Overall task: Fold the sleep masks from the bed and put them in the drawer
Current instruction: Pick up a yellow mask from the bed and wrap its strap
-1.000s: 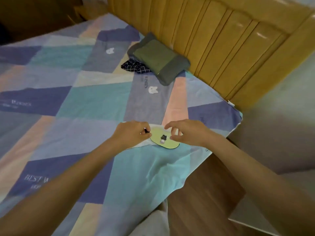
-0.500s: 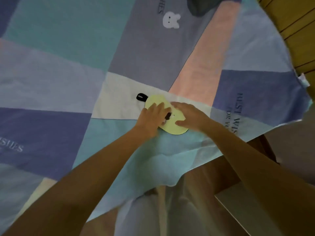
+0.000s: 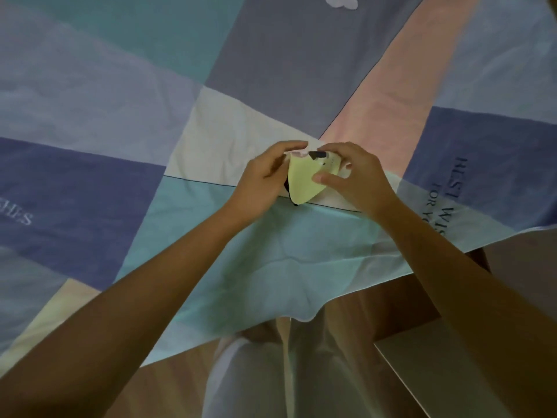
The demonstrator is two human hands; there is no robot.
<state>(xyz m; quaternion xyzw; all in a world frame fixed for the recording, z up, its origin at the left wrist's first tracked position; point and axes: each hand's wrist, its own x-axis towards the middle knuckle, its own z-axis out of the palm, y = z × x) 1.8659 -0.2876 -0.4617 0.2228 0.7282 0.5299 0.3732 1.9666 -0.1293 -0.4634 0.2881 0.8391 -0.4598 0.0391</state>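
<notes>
A pale yellow sleep mask (image 3: 303, 182) with black trim and a black strap is held folded over just above the patchwork bedspread (image 3: 150, 95). My left hand (image 3: 265, 179) grips its left side, fingers curled over the top edge. On the right side, my right hand (image 3: 352, 173) pinches it, thumb pressed on the yellow face. The black strap end shows at the top between my fingers. No drawer is in view.
The bedspread's edge (image 3: 301, 312) hangs over the bed side near my legs. Wooden floor (image 3: 168, 387) lies below it. A pale flat-topped piece of furniture (image 3: 437, 366) stands at the lower right.
The mask lay flat on the bed under both hands; now it is lifted and folded between them. The camera has tilted further down and closer.
</notes>
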